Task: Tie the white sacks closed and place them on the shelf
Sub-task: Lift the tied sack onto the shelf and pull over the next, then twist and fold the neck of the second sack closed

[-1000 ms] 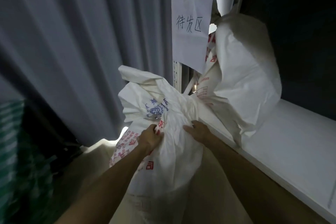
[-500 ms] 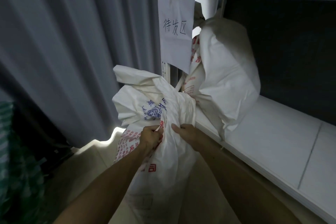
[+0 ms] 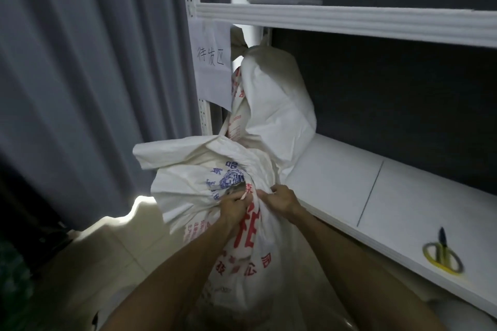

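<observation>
A white sack point(image 3: 188, 191) with red and blue print hangs in front of the shelf, its loose mouth flaring up to the left. My left hand point(image 3: 233, 205) grips the bunched neck of this sack. My right hand point(image 3: 282, 200) pinches the fabric right beside it, on the neck's right side. A second white sack point(image 3: 277, 105) with a tied top stands upright at the left end of the white shelf board point(image 3: 403, 196), against the post.
Yellow-handled scissors point(image 3: 442, 255) lie near the shelf's front edge at the right. An upper shelf beam point(image 3: 349, 20) crosses above. A paper sign point(image 3: 212, 67) hangs on the post. Grey curtains point(image 3: 94, 75) fill the left side over a pale floor.
The view has swung right and down, showing more shelf and the scissors. Both hands stay on the sack's neck, now closer together, and the sack's mouth is bunched tighter.
</observation>
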`<action>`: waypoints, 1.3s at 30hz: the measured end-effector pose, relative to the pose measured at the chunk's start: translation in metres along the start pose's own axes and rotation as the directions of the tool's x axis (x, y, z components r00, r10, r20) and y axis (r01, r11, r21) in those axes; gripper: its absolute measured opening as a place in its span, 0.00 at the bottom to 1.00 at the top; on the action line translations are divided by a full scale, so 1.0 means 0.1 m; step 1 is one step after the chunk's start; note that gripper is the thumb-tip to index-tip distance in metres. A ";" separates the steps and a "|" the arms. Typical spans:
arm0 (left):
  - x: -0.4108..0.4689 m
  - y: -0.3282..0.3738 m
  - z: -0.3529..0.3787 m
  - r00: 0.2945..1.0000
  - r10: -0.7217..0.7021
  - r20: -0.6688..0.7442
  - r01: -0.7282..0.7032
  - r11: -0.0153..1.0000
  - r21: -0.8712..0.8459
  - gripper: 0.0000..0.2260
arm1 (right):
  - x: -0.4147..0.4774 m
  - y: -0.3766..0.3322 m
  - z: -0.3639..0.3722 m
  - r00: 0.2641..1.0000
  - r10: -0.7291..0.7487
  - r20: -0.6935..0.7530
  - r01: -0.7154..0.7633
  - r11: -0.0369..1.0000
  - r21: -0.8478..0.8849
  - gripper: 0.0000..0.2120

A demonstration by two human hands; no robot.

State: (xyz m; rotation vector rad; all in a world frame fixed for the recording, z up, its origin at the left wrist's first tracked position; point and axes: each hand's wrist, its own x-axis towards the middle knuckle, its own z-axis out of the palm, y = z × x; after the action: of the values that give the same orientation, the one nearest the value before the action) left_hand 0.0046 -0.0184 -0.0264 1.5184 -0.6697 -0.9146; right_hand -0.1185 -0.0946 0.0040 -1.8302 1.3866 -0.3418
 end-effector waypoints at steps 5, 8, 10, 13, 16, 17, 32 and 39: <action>-0.30 -0.03 0.44 0.996 -0.030 0.088 0.029 1.000 0.013 0.07 | -0.40 0.33 -0.38 0.999 0.031 -0.035 -0.032 0.998 -0.058 0.27; -0.47 -0.04 0.74 0.990 -0.036 0.139 0.034 0.999 0.017 0.07 | -0.58 0.57 -0.60 0.995 0.061 -0.077 -0.066 0.996 -0.067 0.25; -0.57 -0.04 0.95 0.982 -0.046 0.181 0.040 0.999 0.036 0.10 | -0.70 0.74 -0.72 0.991 0.082 -0.108 -0.091 0.992 -0.082 0.25; -0.77 -0.03 1.23 0.965 -0.067 0.255 0.060 0.998 0.037 0.14 | -0.90 0.99 -0.91 0.980 0.122 -0.160 -0.139 0.986 -0.096 0.25; -1.00 -0.01 1.54 0.942 -0.089 0.324 0.077 0.996 0.049 0.15 | -1.11 1.26 -1.09 0.961 0.169 -0.219 -0.197 0.974 -0.111 0.30; -1.08 0.00 1.64 0.932 -0.096 0.349 0.080 0.995 0.061 0.15 | -1.18 1.35 -1.16 0.954 0.182 -0.238 -0.214 0.970 -0.116 0.31; -1.52 -0.17 2.56 0.777 -0.225 0.588 0.117 0.969 0.216 0.11 | -1.85 2.09 -1.78 0.873 0.367 -0.321 -0.368 0.928 0.062 0.20; -1.62 -0.23 2.41 0.707 -0.285 0.648 0.159 0.956 0.247 0.18 | -2.02 1.99 -1.78 0.887 0.396 -0.236 -0.418 0.907 -0.048 0.31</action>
State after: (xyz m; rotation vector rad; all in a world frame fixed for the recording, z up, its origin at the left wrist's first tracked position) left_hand -0.2864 -0.0088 -0.0230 1.4159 -1.1293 -1.6813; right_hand -0.4408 -0.0058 0.0232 -1.5546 1.9303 -0.2658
